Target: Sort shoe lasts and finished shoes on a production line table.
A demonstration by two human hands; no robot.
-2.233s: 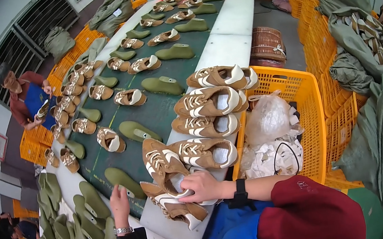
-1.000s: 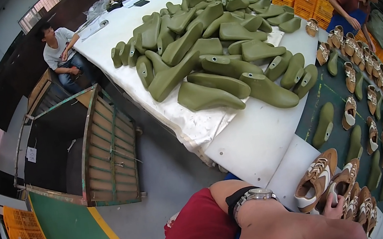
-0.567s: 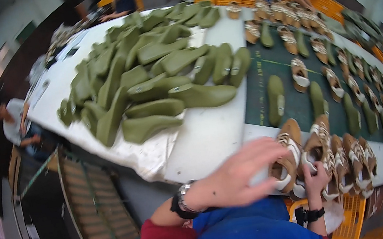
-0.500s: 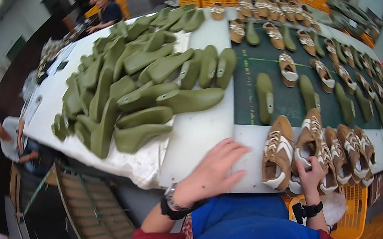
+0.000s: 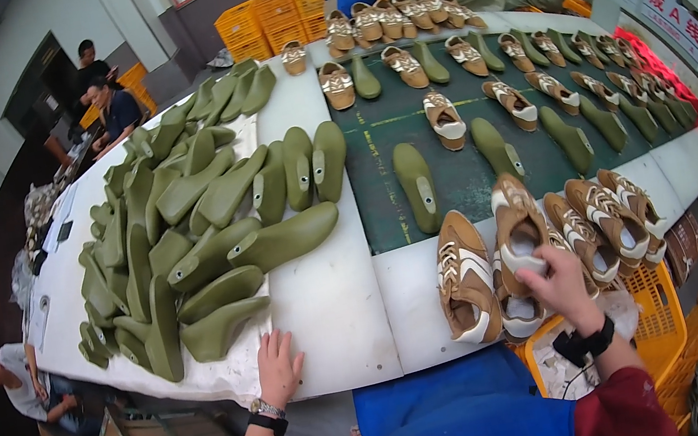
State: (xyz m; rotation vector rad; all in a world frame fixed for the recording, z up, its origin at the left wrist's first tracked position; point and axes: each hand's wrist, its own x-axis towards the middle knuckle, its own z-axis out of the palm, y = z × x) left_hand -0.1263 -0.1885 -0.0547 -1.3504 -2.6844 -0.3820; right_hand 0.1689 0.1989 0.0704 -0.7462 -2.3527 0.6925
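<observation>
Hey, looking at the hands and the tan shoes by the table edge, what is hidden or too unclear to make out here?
Head view, the only one:
- Right hand: its fingertips lie over a tan shoe, so the grip is hidden.
- Shoe below that hand: largely covered by the hand.
- Left hand: palm down on the white table edge; nothing beneath it can be seen.
- Yellow crate: contents mostly blocked by the right forearm.

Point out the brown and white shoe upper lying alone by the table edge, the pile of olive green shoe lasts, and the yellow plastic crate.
brown and white shoe upper (image 5: pixel 465 280), head view, laced middle.
pile of olive green shoe lasts (image 5: pixel 202 241), head view, centre of heap.
yellow plastic crate (image 5: pixel 661 296), head view, rim.
</observation>
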